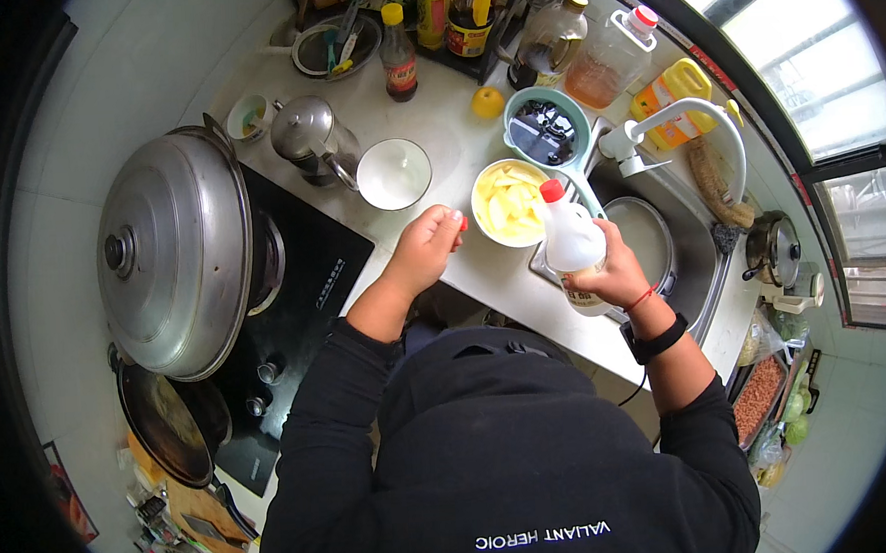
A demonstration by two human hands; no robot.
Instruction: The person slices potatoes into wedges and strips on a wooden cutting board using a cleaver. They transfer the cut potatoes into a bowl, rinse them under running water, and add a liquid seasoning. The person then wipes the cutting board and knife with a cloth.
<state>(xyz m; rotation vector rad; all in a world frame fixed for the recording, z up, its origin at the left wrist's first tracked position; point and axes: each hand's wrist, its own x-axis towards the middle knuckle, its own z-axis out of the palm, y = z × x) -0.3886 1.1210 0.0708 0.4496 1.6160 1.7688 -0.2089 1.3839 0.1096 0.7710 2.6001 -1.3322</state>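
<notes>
My right hand (621, 269) grips a clear plastic bottle (570, 234) with a red top and a printed label. The bottle is tilted over the counter edge, its top beside a bowl of pale yellow cut pieces (509, 204). My left hand (428, 245) is closed, with a small red piece (463, 223) showing between thumb and fingers; it looks like a cap, but most of it is hidden. Just beyond the left hand stands a white bowl (394, 175). Dark pieces in liquid fill a light-blue strainer or handled basin (514, 134) behind the yellow pieces.
At right, a steel sink (702, 278) holds a round pan (640, 229) under a white faucet (624, 141). To the left, a large lidded wok (175, 253) sits on a black gas stove (312, 283). A metal pot (306, 130), sauce bottle (399, 61) and yellow fruit (488, 103) stand behind.
</notes>
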